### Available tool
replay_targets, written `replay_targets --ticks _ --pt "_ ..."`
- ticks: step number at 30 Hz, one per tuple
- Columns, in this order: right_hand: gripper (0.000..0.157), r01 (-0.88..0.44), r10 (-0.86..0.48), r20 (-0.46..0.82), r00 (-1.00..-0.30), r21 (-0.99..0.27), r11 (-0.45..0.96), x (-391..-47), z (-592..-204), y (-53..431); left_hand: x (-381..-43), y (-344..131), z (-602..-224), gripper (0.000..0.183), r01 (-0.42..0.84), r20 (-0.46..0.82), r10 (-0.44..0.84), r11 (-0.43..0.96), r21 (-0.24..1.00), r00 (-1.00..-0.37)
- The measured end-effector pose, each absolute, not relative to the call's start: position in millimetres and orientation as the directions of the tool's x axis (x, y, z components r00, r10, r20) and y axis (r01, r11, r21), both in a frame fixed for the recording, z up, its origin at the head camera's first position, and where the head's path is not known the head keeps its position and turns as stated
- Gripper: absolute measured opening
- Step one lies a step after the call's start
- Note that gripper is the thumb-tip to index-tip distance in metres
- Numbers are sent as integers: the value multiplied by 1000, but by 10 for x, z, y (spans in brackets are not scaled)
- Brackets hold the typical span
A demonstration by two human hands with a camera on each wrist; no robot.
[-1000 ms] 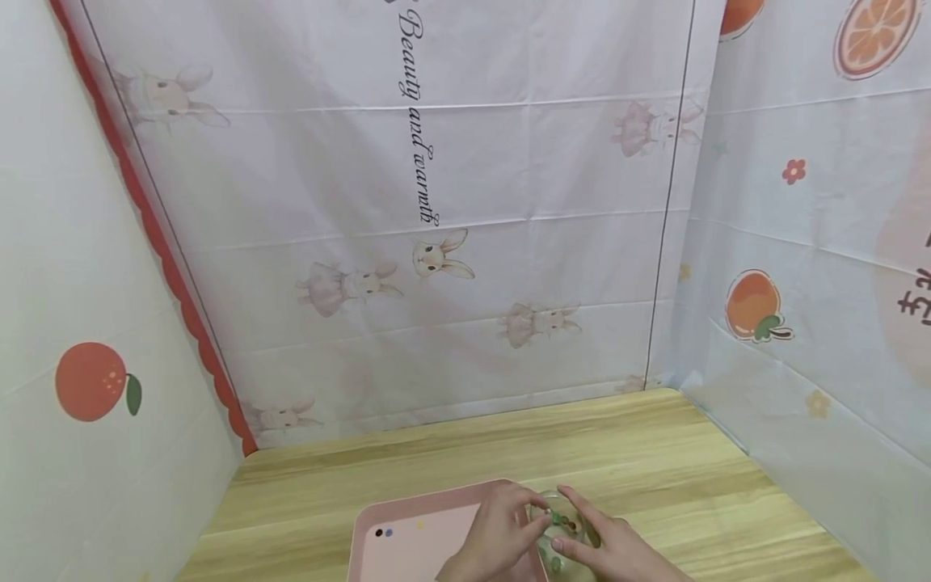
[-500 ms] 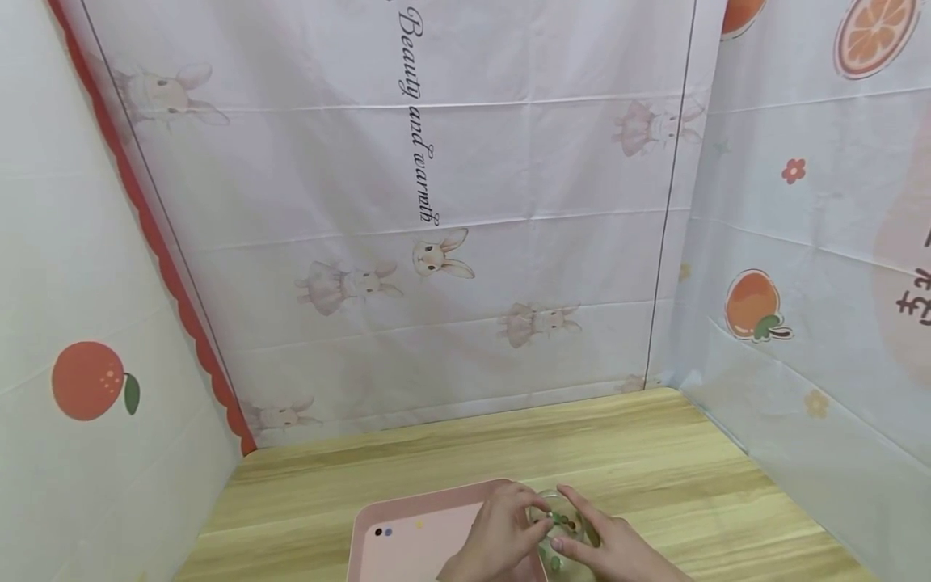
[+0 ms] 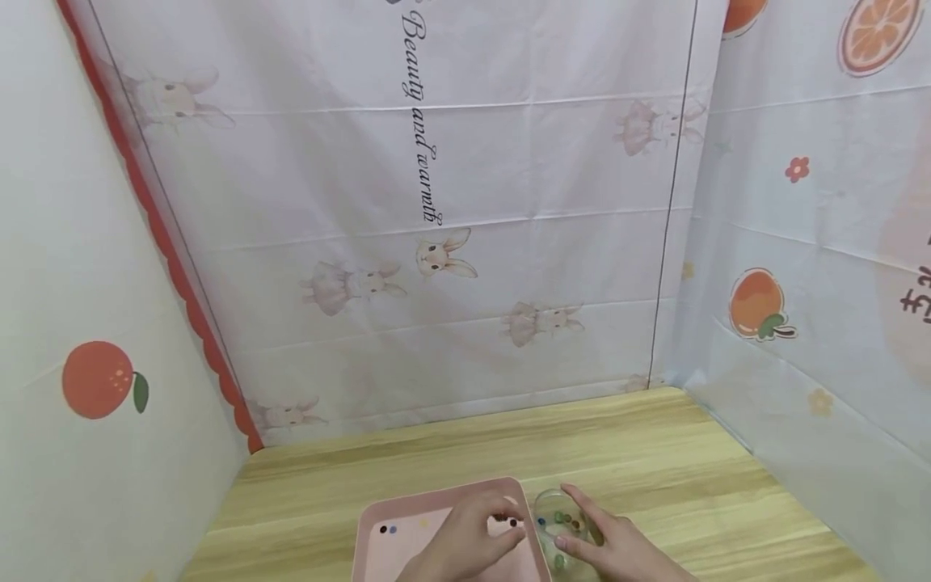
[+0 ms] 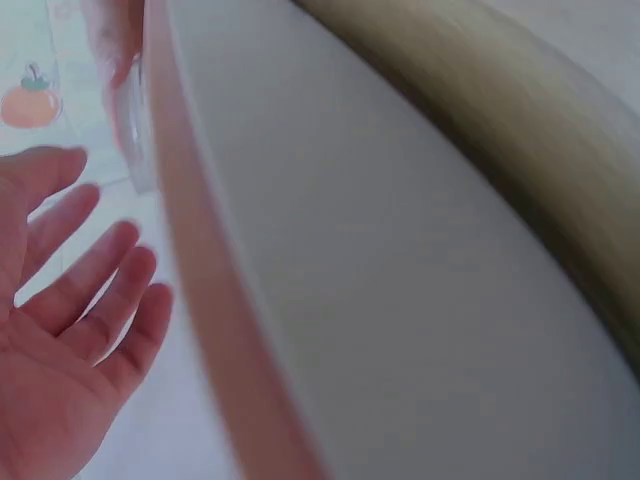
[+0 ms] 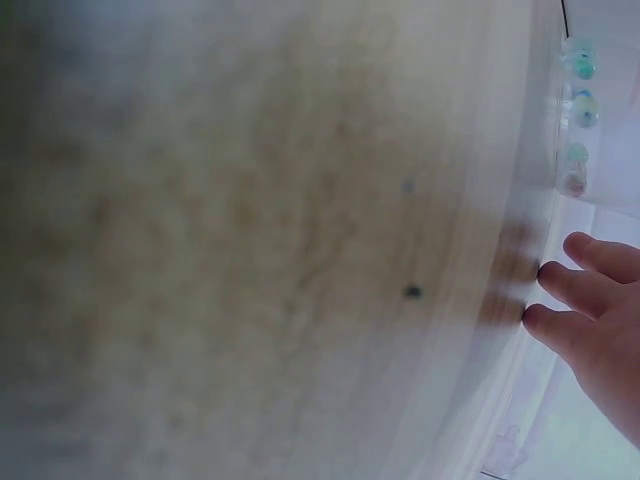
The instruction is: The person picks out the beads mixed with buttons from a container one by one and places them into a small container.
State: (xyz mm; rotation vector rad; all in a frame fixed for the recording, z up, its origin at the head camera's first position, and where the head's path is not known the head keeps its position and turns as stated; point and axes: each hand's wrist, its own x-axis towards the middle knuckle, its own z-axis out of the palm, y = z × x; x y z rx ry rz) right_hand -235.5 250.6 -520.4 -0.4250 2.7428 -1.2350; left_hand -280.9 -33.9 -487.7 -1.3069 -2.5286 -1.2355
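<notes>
In the head view my left hand (image 3: pixel 465 537) hovers over the right part of a pink tray (image 3: pixel 385 511), thumb and fingers apart. The left wrist view shows its fingers loosely bent with nothing between them. Close to its fingertips lie small dark beads (image 3: pixel 513 523) in the tray. A clear round container (image 3: pixel 540 503) stands on the table just right of the tray, with green, brown and blue beads (image 3: pixel 559 516) inside. My right hand (image 3: pixel 614 543) holds it from the right, index finger at the far rim and thumb at the near side.
A black bead (image 3: pixel 383 529), a blue bead (image 3: pixel 393 529) and a faint yellow bead (image 3: pixel 424 523) lie in the tray's far left part. The wooden table (image 3: pixel 618 436) meets printed cloth walls (image 3: pixel 465 356) behind and at both sides.
My left hand has left the container and moved left over the tray, its thumb and fingers parting. Dark beads now show beside its fingertips. The right hand stays at the container.
</notes>
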Motion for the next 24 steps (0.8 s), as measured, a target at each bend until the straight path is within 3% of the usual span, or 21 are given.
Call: replay_targets --ticks 6,14,24 --pt "78 -202 -281 21 -959 -747 633 -2356 -5209 2496 -2772 -622 -4775 13 570 146 732 373 732 -666" --pt "80 -221 -276 45 -960 -728 649 -2354 -5199 2496 -2593 -910 -4658 7 431 -129 710 550 715 -692" --pt "80 -211 -274 35 -961 -734 645 -2361 -5211 2492 -2494 -885 -4689 10 418 -179 693 598 684 -699"
